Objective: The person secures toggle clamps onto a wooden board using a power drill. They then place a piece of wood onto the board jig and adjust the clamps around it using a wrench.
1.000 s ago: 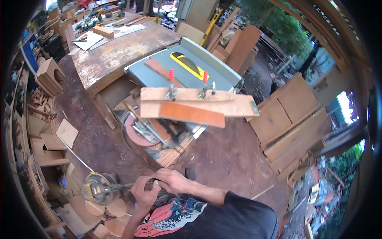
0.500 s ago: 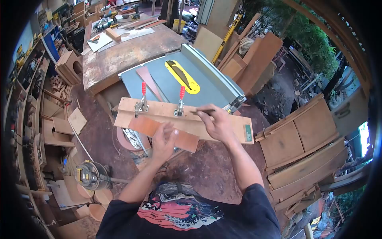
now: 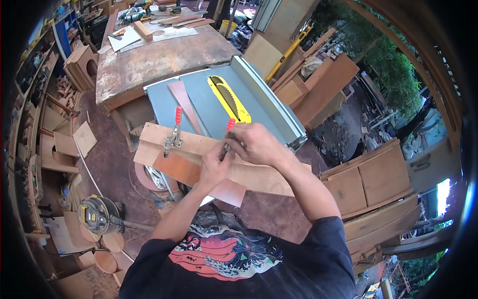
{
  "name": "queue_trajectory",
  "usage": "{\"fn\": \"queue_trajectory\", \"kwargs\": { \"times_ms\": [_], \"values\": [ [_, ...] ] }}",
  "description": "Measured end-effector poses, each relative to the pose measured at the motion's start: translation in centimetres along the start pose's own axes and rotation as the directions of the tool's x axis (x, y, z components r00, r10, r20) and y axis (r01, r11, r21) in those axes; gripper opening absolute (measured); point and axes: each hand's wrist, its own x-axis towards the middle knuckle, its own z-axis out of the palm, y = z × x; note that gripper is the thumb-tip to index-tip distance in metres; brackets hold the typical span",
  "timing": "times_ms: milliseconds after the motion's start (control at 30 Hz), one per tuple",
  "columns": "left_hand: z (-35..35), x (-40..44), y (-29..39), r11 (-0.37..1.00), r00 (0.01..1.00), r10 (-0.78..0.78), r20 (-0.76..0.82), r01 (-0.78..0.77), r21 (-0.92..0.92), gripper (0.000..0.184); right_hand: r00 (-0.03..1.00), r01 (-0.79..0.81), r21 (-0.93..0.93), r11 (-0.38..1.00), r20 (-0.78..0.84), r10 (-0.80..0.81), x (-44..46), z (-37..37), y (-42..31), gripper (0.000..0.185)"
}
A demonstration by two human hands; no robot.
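Clock positions taken from the hands, 12 = top of view. Both hands meet at the right toggle clamp [image 3: 230, 123] on the pale wooden jig board [image 3: 149, 142]; its red handle shows at 12.

Left hand [image 3: 214, 167]: partly closed, fingertips at the clamp's metalwork. Right hand [image 3: 255, 142]: fingers curled in from the 2 o'clock side, tips at the same spot. Can't tell whether either has a firm grip; fingers cover the contact.

Reddish board [image 3: 179, 169]: lies along the jig's near edge, from about 9 round to 6. Left wrist crosses over its middle; touching or not, can't tell. Right hand is clear of it.

Left toggle clamp [image 3: 174, 135]: near 10, its lower tip by the reddish board's far-left corner; pressing or not, can't tell. Jig's right end out at 4.

Table saw [image 3: 199, 87] at 12, blade in yellow insert [image 3: 216, 87]. Tapered strip [image 3: 183, 102] on saw top, between 10 and 11.
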Motion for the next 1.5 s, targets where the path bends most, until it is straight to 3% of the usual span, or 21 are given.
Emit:
{"fn": "queue_trajectory", "kwargs": {
  "times_ms": [133,233,333,433,533,633,733,833,933,1033,1133,1233,1333,1500],
  "values": [
    [-0.1,0.4,-0.6,0.984,0.998,-0.037,-0.043,0.044,0.170,0.035,0.984,0.040,-0.175,0.984,0.178,-0.008,1.2,-0.5,-1.6,0.013],
    [0.5,0.6,0.8,0.998,0.995,-0.050,-0.082,0.053,0.035,0.033,0.994,0.111,0.038,0.993,-0.005,-0.111,-0.1,0.0,0.8,0.015],
    [0.7,0.5,1.7,0.987,0.985,-0.159,-0.069,0.157,-0.030,0.033,0.989,0.089,0.175,0.980,-0.129,-0.067,-2.0,-0.5,1.5,0.017],
    [0.8,0.2,1.3,0.994,0.989,-0.102,-0.106,0.105,0.018,0.033,0.987,0.137,0.137,0.981,-0.107,-0.123,-2.3,0.5,2.2,0.018],
    [1.2,0.2,2.2,0.987,0.980,-0.155,-0.128,0.158,0.021,0.033,0.985,0.162,0.125,0.979,-0.086,-0.152,-1.9,0.4,2.4,0.018],
    [1.4,0.4,0.4,0.990,0.991,-0.007,-0.134,0.026,0.135,0.033,0.979,0.205,0.046,0.978,-0.016,-0.204,-1.4,-0.3,1.6,0.020],
    [1.4,0.8,-0.3,0.978,0.991,0.051,-0.123,-0.025,0.208,0.033,0.974,0.222,0.142,0.965,-0.064,-0.215,-2.6,0.1,3.3,0.020],
    [1.3,0.5,0.8,0.982,0.988,-0.101,-0.113,0.118,0.149,0.033,0.956,0.268,0.194,0.944,-0.175,-0.236,-2.8,1.0,3.9,0.018],
    [0.8,0.7,2.3,0.982,0.985,-0.166,-0.047,0.169,0.078,0.031,0.984,0.174,0.151,0.973,0.008,-0.177,-1.7,-0.2,3.0,0.023],
    [0.4,0.8,1.6,0.992,0.992,-0.126,-0.005,0.126,-0.004,0.028,0.960,0.279,0.391,0.877,-0.116,-0.254,-0.7,-1.0,2.1,0.015],
    [0.4,1.1,1.9,0.996,0.997,-0.071,0.036,0.073,-0.042,0.024,0.997,0.074,0.784,0.616,-0.047,-0.060,-1.5,1.5,2.1,0.015],
    [0.7,1.0,1.6,0.992,0.994,-0.108,0.015,0.109,-0.066,0.024,0.963,0.229,0.869,0.438,-0.267,0.026,-1.6,4.3,1.8,0.031],
    [0.1,1.1,1.0,0.991,0.993,-0.095,0.066,0.101,-0.088,0.029,0.900,0.303,0.767,0.566,-0.425,0.093,-1.4,4.6,0.8,0.038],
    [0.4,1.0,1.3,0.983,0.983,-0.166,0.081,0.171,-0.063,0.035,0.886,0.389,0.781,0.489,-0.462,0.032,-2.1,5.1,1.5,0.037]
  ]
}}
